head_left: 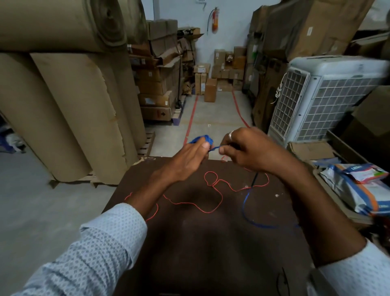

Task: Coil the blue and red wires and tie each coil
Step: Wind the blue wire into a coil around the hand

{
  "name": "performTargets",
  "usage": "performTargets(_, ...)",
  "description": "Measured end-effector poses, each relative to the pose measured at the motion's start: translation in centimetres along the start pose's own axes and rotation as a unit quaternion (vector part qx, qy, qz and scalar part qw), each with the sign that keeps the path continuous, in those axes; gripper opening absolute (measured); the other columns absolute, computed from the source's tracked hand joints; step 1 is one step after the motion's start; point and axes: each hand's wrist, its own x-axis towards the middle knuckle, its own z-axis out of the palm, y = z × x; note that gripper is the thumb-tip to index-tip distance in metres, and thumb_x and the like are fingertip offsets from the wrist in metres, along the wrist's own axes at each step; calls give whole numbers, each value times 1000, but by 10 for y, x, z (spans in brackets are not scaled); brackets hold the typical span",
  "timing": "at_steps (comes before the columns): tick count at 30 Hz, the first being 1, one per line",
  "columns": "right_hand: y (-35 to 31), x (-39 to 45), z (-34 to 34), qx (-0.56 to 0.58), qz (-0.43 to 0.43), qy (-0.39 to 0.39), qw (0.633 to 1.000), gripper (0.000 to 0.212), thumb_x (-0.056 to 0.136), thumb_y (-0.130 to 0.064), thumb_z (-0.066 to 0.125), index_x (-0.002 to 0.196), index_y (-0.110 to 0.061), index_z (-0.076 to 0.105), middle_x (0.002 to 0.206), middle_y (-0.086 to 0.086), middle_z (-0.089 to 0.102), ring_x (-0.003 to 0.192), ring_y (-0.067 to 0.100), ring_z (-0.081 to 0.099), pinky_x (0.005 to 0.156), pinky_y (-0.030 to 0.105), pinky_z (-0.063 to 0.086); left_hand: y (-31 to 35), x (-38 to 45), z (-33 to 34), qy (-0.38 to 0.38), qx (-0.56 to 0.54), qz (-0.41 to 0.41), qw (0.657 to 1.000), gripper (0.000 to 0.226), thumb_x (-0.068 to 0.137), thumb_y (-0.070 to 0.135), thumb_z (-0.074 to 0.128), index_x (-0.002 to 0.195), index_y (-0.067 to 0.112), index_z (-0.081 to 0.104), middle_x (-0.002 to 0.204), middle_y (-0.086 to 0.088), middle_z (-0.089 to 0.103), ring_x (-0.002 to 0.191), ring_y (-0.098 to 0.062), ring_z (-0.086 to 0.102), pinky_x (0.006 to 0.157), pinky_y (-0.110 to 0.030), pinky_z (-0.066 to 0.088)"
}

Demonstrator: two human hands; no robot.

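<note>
So the left hand [191, 154] is closed around the blue coil [201, 139], held above the table's [190, 243] far edge. Right hand [247, 148], just beside it, pinches the short blue wire [249, 219] span between them; its slack trails down toward the table's right edge. Feed side is right. Red wire [211, 202] lies loose mid-table, not yet coiled.

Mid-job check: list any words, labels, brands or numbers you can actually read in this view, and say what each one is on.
None can be read in full.
Foil packet right of the table: blue lettering, too blurred to read.
Labels on the stacked cardboard boxes at the back: too small.
Paper sign on the wall: cut off and blurred.
Fire extinguisher: no legible marking.
</note>
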Motion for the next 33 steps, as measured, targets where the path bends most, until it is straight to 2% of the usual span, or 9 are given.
performTargets(4,29,7,-19,-3,15,98,995,34,75,-55,78,87,-24,77,77,-3,73,76,18,68,68,41,55,9,-5,0,-32,-28,-1,999,68,103,53,10,92,15,64,61,5,49,58,-8,47,65,-26,37)
performTargets(9,62,20,13,160,-18,134,978,23,84,-38,76,91,-17,80,80,6,75,74,25,70,68,45,53,21,2,-2,-87,-305,-67,946,91,87,78,3,77,7,59,45,0,40,39,-15,32,45,-27,28)
performTargets(11,69,18,38,230,-1,142,963,22,93,-33,67,97,-14,79,78,12,73,68,30,67,61,43,52,25,3,-5,-53,-384,-68,919,90,90,71,-4,77,7,58,46,-1,39,39,-16,31,46,-31,24)
performTargets(16,49,4,100,319,41,102,941,23,104,-17,50,117,-17,70,63,1,61,53,0,51,56,18,39,25,6,-8,39,-555,-37,830,87,94,72,4,97,2,57,61,-9,45,53,-23,42,59,-35,36)
performTargets(20,26,-7,122,262,75,38,961,31,105,-24,48,93,-9,73,60,-2,65,52,2,55,65,23,43,14,12,-6,136,-573,-41,807,78,96,69,15,116,0,46,77,-12,52,71,-25,51,72,-34,44)
performTargets(22,15,-13,121,217,67,-1,974,39,103,-29,50,75,-10,69,60,-1,67,57,2,58,71,30,46,5,15,-7,192,-556,-56,807,72,97,66,19,118,1,43,81,-12,53,74,-24,53,76,-35,45)
performTargets(26,-9,-25,95,157,-6,-4,988,35,102,-33,50,74,-14,57,62,-2,55,62,15,55,64,38,45,-17,17,-10,237,-449,-105,855,72,96,64,20,126,1,41,81,-10,56,74,-21,59,79,-34,51)
performTargets(29,-21,-26,72,116,-51,5,992,38,101,-39,47,69,-18,46,63,-2,52,63,21,54,63,44,46,-24,16,-4,218,-395,-121,884,74,91,64,20,127,2,40,79,-11,57,72,-22,59,77,-32,51)
performTargets(33,-21,-18,41,76,-54,66,993,35,98,-46,51,80,-19,64,65,-6,57,64,17,58,63,40,49,-26,9,13,148,-314,-126,929,71,92,62,16,118,5,49,76,-8,58,67,-18,58,69,-30,49)
